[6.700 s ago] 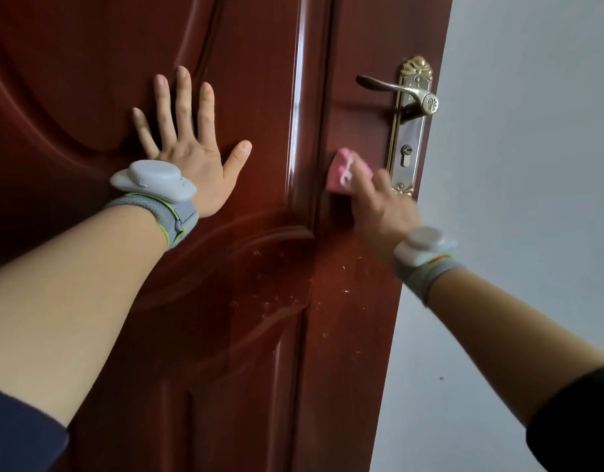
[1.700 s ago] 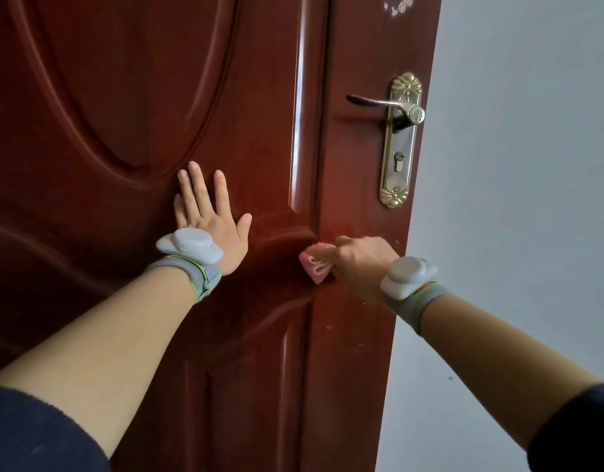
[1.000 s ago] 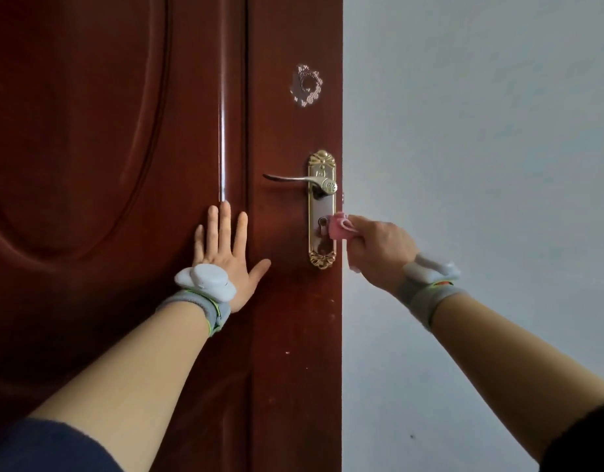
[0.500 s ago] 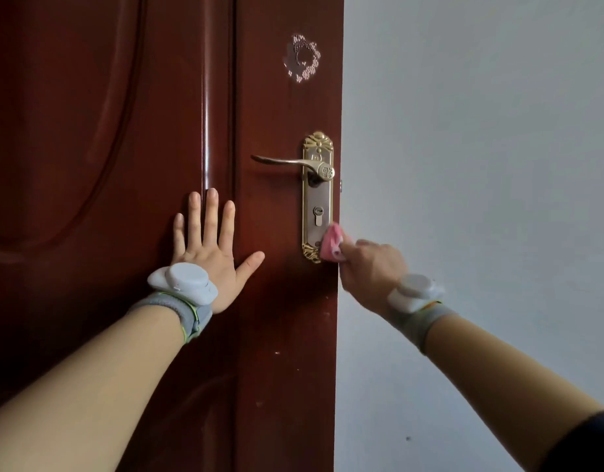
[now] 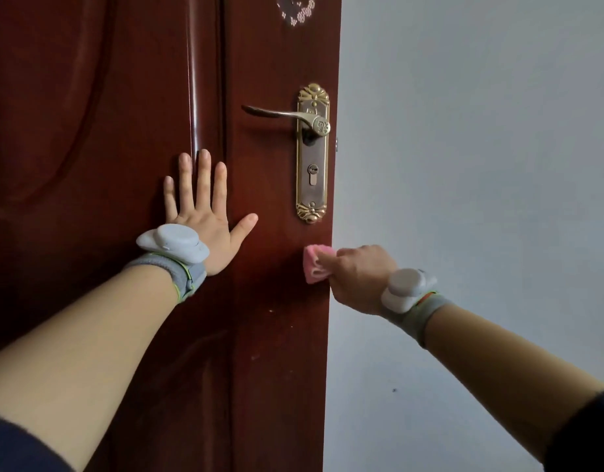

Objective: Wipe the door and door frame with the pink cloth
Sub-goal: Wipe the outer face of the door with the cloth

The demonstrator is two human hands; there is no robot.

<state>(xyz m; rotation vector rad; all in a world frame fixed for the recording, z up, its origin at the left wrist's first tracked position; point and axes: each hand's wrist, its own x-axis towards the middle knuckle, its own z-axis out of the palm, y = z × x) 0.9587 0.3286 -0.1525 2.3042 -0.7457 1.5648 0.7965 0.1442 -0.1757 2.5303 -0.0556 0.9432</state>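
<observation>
A dark red wooden door (image 5: 266, 352) with raised panels fills the left half of the view. My left hand (image 5: 205, 216) lies flat on it with fingers spread, left of the lock. My right hand (image 5: 358, 274) grips a folded pink cloth (image 5: 315, 264) and holds it against the door's right edge, just below the brass lock plate (image 5: 312, 172). The brass lever handle (image 5: 276, 114) points left above the keyhole. No door frame shows.
A plain pale wall (image 5: 481, 165) fills the right half, beyond the door's edge. A faint glittery sticker (image 5: 297, 8) sits high on the door. Small pale specks (image 5: 270, 311) dot the door below the cloth. Both wrists carry grey bands with white devices.
The cloth has moved from the lock plate down to the door's edge below it. My left hand has stayed flat on the door.
</observation>
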